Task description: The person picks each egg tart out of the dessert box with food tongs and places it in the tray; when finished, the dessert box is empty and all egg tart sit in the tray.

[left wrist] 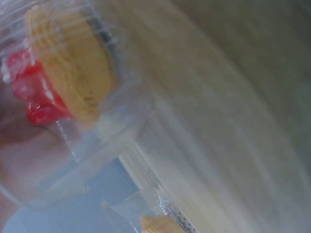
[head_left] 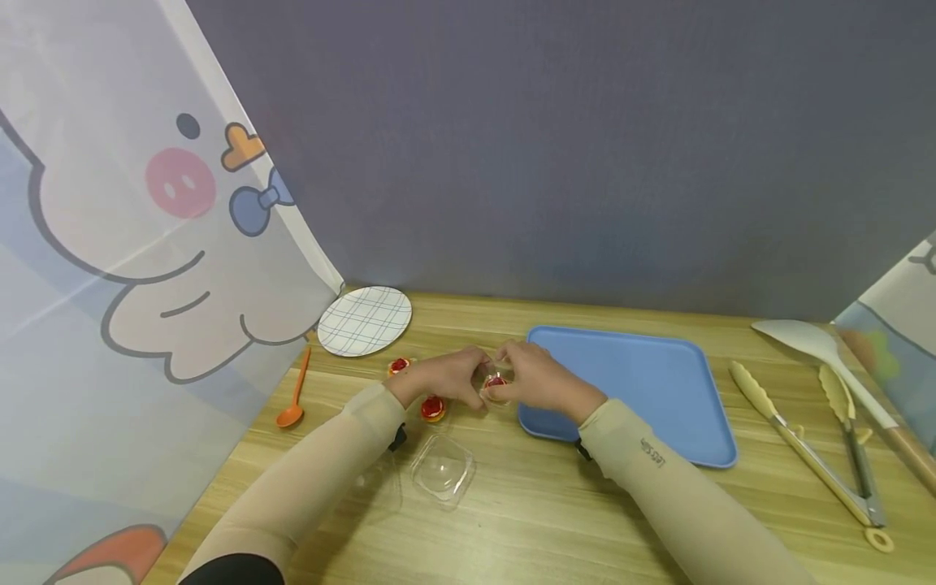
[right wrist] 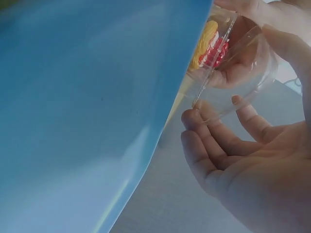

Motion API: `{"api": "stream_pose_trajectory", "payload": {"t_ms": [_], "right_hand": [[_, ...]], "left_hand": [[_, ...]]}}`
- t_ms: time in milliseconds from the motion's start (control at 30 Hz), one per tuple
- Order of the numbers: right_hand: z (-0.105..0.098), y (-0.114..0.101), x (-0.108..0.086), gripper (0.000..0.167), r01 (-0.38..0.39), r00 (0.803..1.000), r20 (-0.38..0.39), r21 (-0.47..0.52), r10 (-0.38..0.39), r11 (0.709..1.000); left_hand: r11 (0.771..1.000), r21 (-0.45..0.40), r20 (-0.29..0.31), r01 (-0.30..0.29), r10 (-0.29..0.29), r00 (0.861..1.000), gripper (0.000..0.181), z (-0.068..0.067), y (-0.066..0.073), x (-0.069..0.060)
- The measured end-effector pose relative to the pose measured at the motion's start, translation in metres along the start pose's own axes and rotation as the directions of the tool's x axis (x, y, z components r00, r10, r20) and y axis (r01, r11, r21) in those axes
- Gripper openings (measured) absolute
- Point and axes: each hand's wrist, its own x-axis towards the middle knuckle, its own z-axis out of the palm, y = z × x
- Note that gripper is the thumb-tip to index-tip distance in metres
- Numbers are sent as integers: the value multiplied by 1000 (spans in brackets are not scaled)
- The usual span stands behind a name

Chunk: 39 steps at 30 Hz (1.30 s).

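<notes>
Both hands hold a small clear plastic box [right wrist: 252,82] with a red-topped tart [head_left: 496,382] inside, just above the table. My left hand [head_left: 457,375] grips it from the left, and in the right wrist view its fingers show through the clear lid. On the other side, my right hand [head_left: 541,378] has thumb and curled fingertips at the box's edges. In the left wrist view the yellow crust of the tart [left wrist: 73,63] stands on edge behind the plastic. Two more red-topped tarts, one farther back [head_left: 399,366] and one nearer [head_left: 433,409], are beside the left hand.
An open clear plastic box [head_left: 442,469] lies in front of the hands. Right of them is a blue tray [head_left: 636,382]. Tongs [head_left: 804,447] and a large white spoon [head_left: 804,337] lie far right; an orange spoon [head_left: 291,414] and checked plate [head_left: 366,321] are left.
</notes>
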Motion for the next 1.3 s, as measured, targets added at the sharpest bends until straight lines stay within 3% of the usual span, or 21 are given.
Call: {"api": "stream_pose_trajectory", "payload": {"t_ms": [200,400,500,633,733,833,1000,1100,1167,1300], "right_hand": [[-5,8,3,65,-21,999,27,111,18,994],[-17,19,4,69,-88,995,60,254,75,963],[-26,19,2,63,-103,994,54,323,90,941],[-32,11,-6,58,-111,993,88,451,80,885],[-31,2,-17,57,-104,991,128,521,43,847],[-27,-8,-28,54,-90,988,153,553,5,828],[-17,-21,-43,53,-80,979,201,551,-39,831],[-13,-21,-50,52,-76,963,257,541,-79,837],[-11,-16,-53,51,-78,940,318,557,-126,827],[-5,-2,-60,50,-142,863,467,590,-192,795]], "left_hand": [[994,-97,40,-46,50,998,53,-1,-3,4],[982,-156,88,-102,117,989,38,-2,-5,8],[986,-148,77,-73,85,993,47,-4,-4,7],[991,-133,65,-24,32,997,62,-5,-3,6],[992,-123,66,-23,31,997,60,-6,-3,5],[993,-116,69,-20,28,997,61,-6,-4,4],[994,-112,64,1,6,998,68,-6,-4,3],[995,-105,63,1,6,998,69,-6,-4,4],[996,-87,63,8,-2,998,73,-6,-3,4],[998,-59,53,17,-14,999,80,-6,0,3]]}}
